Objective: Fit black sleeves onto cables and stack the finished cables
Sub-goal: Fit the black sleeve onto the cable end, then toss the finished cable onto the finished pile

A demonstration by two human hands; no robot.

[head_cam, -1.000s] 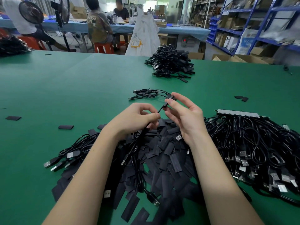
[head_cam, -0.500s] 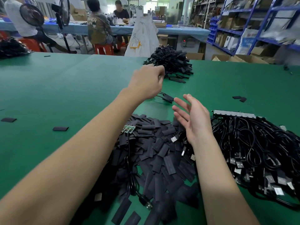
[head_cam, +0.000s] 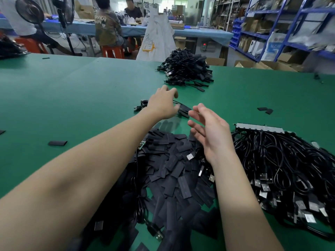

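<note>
The desk [head_cam: 72, 98] is plain green. Sleeves [head_cam: 174, 171] at 6 o'clock are matte black; cables [head_cam: 282, 160] at 4 o'clock are black with silver plugs. The stack [head_cam: 186, 69] at 12 o'clock is black. Shelves [head_cam: 272, 24] at 2 o'clock are blue.

Sleeved cable [head_cam: 183, 111] — flat on table

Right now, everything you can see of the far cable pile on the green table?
The far cable pile is a loose heap of thin black cables, some with silvery USB plugs showing at its left side and flat black sleeves at its right and front. It lies near the far edge of the green table, in front of a white sack. A few sleeved ends trail toward the viewer. Neither hand touches it; the left hand hovers short of it.
</note>
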